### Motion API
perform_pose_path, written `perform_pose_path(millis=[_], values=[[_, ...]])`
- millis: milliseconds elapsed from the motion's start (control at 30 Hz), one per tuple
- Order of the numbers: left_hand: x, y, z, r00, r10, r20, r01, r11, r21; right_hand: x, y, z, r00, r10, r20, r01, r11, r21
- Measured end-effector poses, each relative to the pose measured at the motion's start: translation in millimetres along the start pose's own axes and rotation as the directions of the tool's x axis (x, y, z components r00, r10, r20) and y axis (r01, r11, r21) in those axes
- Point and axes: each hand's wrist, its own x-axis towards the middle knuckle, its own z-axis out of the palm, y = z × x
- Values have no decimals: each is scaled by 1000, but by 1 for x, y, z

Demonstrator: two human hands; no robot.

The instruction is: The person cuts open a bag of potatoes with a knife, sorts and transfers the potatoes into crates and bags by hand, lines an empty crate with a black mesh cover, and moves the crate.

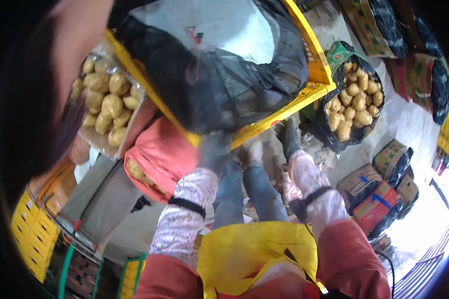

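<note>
My left hand (215, 149), in a dark glove, is blurred at the near corner of a yellow crate (264, 124); its fingers are not clear. My right hand (290, 137), also dark-gloved, hangs just below the crate's near edge, with its fingers hard to make out. Black plastic (184, 84) lines the crate, and a pale sheet (224, 30) lies on top inside it. To the left of my left hand is a red mesh sack (164, 149) with potatoes showing at its opening.
An open box of potatoes (110, 99) stands at the left, and a black-lined bag of potatoes (356, 99) at the right. Packed boxes (376, 199) sit at the lower right. A blurred person's arm (80, 45) reaches in at the upper left.
</note>
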Motion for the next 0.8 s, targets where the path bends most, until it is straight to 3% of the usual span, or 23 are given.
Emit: perform_pose_path(millis=[33,100,167,200,233,300,433,500,567,800], values=[[3,2,-1,998,21,-59,-19,999,44,6,9,12,983,178,46,-183,972,145],[4,4,-2,999,28,39,-31,996,83,18,28,33,926,347,146,-377,852,362],[3,2,0,999,-18,46,8,981,192,30,37,50,897,395,199,-439,741,508],[-1,-3,6,1000,20,-22,-15,977,212,34,42,57,886,408,223,-458,685,567],[-2,-6,9,999,45,-2,-44,973,227,37,46,65,882,407,238,-462,642,611],[-4,-10,14,989,97,-114,-66,967,244,46,51,77,885,381,268,-452,564,691],[-4,-5,10,997,28,-66,-8,958,287,75,59,102,897,304,320,-430,437,790],[-7,-12,20,987,85,-133,-34,936,349,86,57,115,904,267,333,-414,363,835],[-7,-14,23,972,98,-213,-26,949,315,100,54,125,916,223,333,-389,298,872],[-2,-7,20,945,200,-260,-110,940,322,146,47,157,952,55,302,-306,124,944]])
